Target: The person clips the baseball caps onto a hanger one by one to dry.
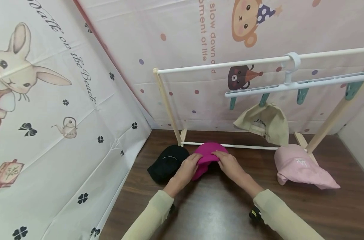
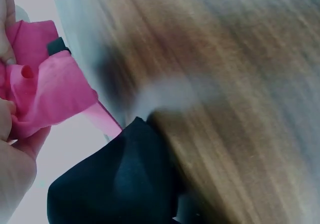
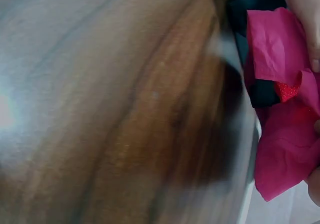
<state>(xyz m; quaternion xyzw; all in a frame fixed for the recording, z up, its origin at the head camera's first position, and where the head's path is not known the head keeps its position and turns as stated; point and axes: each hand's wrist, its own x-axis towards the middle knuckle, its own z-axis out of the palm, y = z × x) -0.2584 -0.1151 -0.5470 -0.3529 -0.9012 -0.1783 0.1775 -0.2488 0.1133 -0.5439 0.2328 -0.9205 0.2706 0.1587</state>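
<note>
I'm watching the left hand [image 1: 188, 166] and right hand [image 1: 230, 165] pinching a bright-pink, round-crowned cloth cap [image 1: 209, 147] beside a black cloth cap [image 1: 169, 163] — it's looking light, soft and easily crumpled, its edges probably offering the surest hold.

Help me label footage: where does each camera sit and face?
Head: on the head, forward and down at the rack; left hand, right hand, sleeves show.
Left wrist: worn there, toward magenta cap and black cap; fingers at left edge.
Right wrist: worn there, toward tabletop and magenta cap; fingers at right edge.
Wrist views share that cap.
</note>
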